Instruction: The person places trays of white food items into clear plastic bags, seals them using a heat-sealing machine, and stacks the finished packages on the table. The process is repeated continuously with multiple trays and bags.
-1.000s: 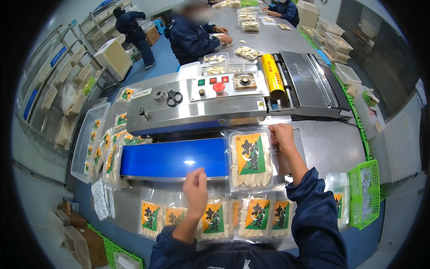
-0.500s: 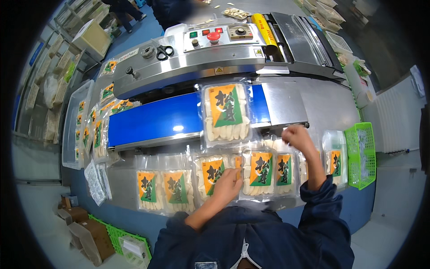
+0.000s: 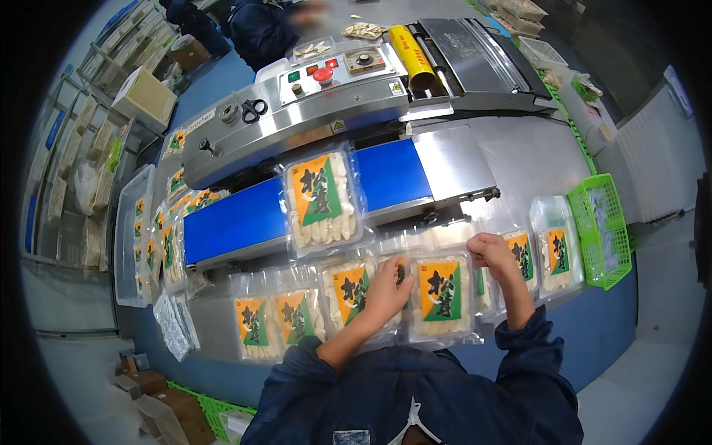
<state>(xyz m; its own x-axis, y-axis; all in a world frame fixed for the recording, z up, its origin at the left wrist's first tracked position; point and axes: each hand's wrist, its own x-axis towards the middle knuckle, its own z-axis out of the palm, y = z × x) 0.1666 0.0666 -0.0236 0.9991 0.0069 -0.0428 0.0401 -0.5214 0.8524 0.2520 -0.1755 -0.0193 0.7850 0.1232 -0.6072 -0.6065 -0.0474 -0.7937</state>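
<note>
My left hand (image 3: 387, 295) is closed, its bent fingers at the left edge of a clear bag of pale mushrooms (image 3: 443, 297) with an orange and green label. That bag partly covers the neighbouring bag on its right. At its upper right corner is my right hand (image 3: 492, 254), fingers curled tight; what they pinch is hidden. Left of my left hand lies another mushroom bag (image 3: 351, 289), with more in a row along the near table edge. One mushroom bag (image 3: 322, 199) lies on the blue conveyor belt (image 3: 237, 216), overhanging its near edge.
Behind the belt stands a metal sealing machine (image 3: 297, 122) with a red button and black scissors (image 3: 254, 111) on top. A green basket (image 3: 599, 231) stands at the right; a clear bin (image 3: 136, 237) of packs is at the left. Beyond the machine, another person (image 3: 259, 33) works.
The view has turned slightly. My right hand has come down to the front bag's upper corner, and that bag has shifted right over its neighbour. The belt's bag has moved left.
</note>
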